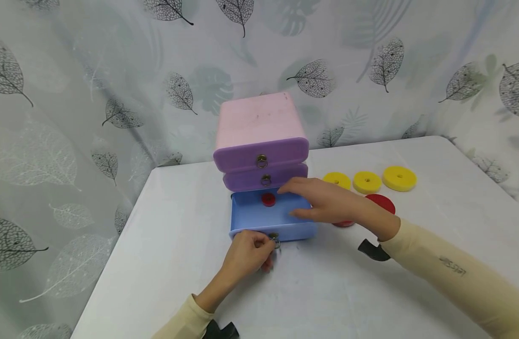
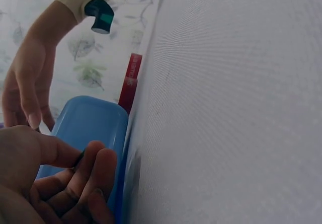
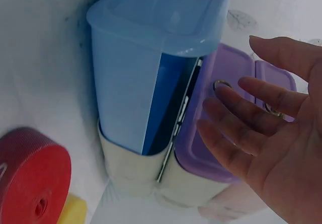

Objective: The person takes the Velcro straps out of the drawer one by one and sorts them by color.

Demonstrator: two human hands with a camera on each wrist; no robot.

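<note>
A blue drawer (image 1: 244, 214) is pulled out at the bottom of a small pink cabinet (image 1: 259, 115). Inside it, toward the back, lies a small red disc (image 1: 268, 199). My left hand (image 1: 247, 252) pinches the ring pull (image 1: 278, 244) on the drawer's front; the left wrist view shows thumb and forefinger meeting there. Above the drawer's right side hovers my right hand (image 1: 329, 201), its fingers spread and slightly bent, holding nothing. The right wrist view shows that bare palm beside the two purple drawers (image 3: 241, 65), which are closed.
Three yellow discs (image 1: 399, 178) form a row on the white table (image 1: 179, 212), right of the cabinet. Nearer lie two red discs (image 1: 382, 202), partly hidden by the right arm. A leaf-patterned cloth (image 1: 259, 61) hangs behind.
</note>
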